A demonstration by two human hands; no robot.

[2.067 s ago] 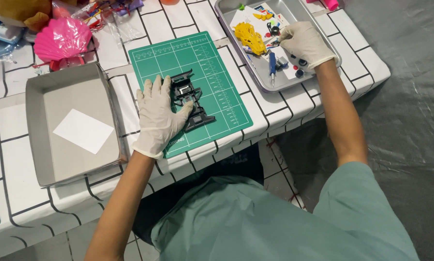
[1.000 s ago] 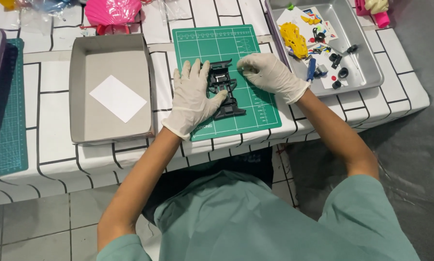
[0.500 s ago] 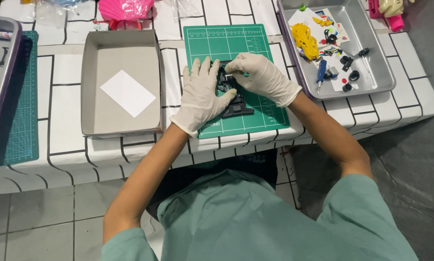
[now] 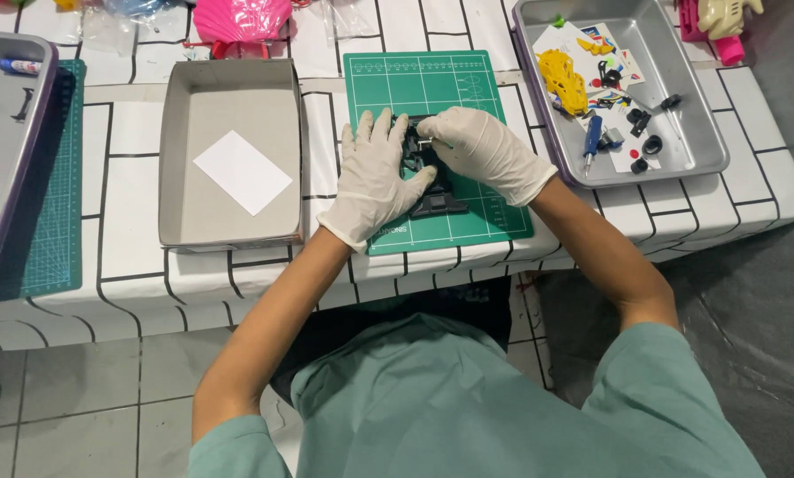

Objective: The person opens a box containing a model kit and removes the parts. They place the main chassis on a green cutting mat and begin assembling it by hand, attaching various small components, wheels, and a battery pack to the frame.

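green cutting mat – both gloved hands, left hand and right hand, gripping black toy chassis.

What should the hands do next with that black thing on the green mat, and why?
Probably press the small pale part at the right hand fingertips into the black frame. The left hand already lies on the frame, holding it flat on the green mat, and the fingertips meet right over it.

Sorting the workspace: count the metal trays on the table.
3. One grey tray with white paper left of the green mat, one parts tray at upper right, and one tray cut off at the left edge. Others may lie out of frame.
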